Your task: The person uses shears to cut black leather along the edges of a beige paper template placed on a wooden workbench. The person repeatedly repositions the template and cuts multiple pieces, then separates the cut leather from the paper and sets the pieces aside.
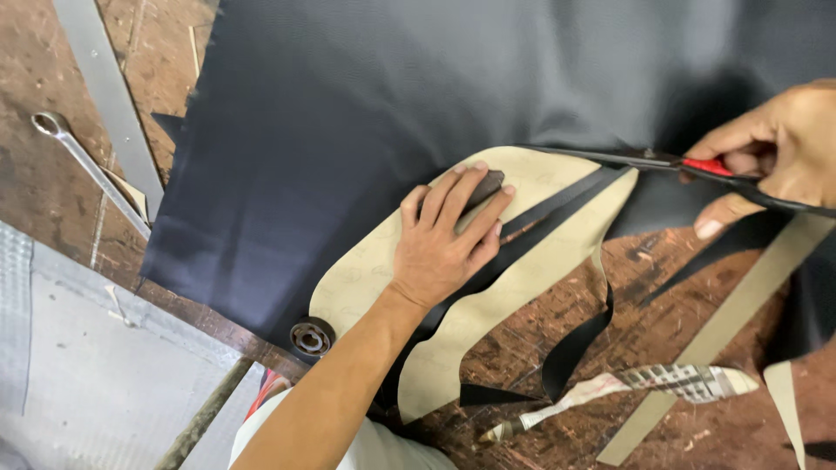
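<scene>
Worn brown workbench (575,322) under black leather (348,104)

Black sheet (366,113) cut off at top edge; scissor handles hidden inside right hand (775,148).

Worn brown wooden table (61,187) (scratched), grey floor (78,383) beside it.

Wrench (83,164) on wooden table (35,187); bearing (311,339).
</scene>
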